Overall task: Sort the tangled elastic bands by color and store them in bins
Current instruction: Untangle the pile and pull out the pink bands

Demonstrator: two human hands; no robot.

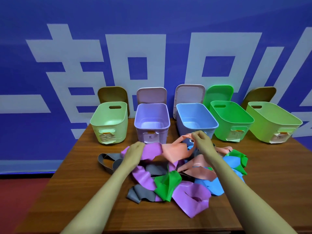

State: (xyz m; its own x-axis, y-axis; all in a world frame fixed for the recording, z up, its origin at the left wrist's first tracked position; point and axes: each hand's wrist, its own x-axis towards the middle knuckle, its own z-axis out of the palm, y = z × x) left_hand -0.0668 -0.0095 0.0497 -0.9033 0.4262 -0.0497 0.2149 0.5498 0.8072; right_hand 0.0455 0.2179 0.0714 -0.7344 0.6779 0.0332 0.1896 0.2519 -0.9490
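Blue lettered wall (152,17), wooden table (67,174)

We see a counter (84,166) of matt brown wood grain, smooth plastic bins (152,115) with a soft sheen and taped paper labels (150,137), and thin, rubbery bands (190,195), some glossy.

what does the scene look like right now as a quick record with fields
surface: wooden table
row of bins: five, open, no bands seen inside
pile of bands: tangled; purple, peach, blue, green, grey
left hand: holds purple band
right hand: pinches peach band, raised off the pile
sorted so far: none
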